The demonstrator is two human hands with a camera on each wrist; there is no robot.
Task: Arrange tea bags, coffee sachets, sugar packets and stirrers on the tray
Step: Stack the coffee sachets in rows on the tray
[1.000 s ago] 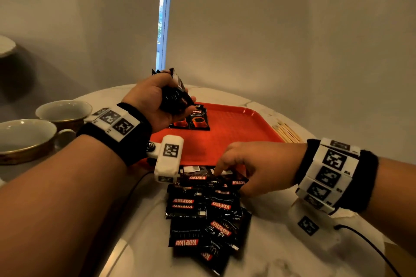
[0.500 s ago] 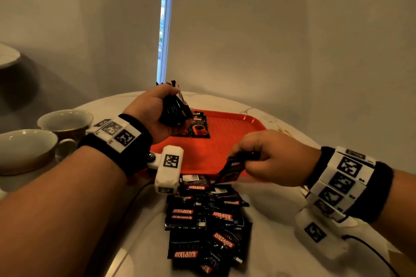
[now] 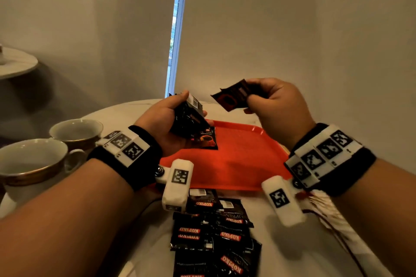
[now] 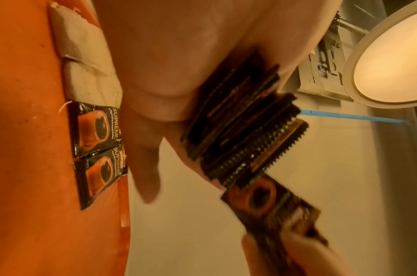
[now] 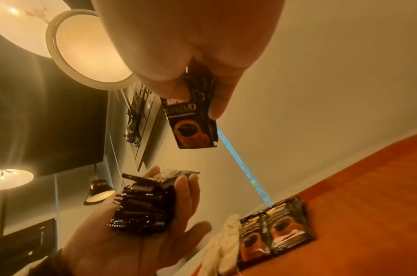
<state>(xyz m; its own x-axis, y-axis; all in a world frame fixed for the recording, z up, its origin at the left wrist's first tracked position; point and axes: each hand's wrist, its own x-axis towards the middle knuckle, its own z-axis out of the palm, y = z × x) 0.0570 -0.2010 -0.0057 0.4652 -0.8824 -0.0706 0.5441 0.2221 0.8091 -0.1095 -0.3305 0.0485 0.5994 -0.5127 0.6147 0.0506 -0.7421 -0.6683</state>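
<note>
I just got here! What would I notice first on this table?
The red tray in the middle, with two coffee sachets lying beside tea bags. Above it, the left hand grips a thick stack of sachets while the right hand pinches a single sachet.

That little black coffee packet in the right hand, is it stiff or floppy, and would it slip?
The sachet probably bends easily but keeps its shape: pinched at one end by the right hand, the free end sticks out without drooping. It looks light, since two fingers carry it. Its glossy film may be slippery; the left hand clamps its stack firmly.
</note>
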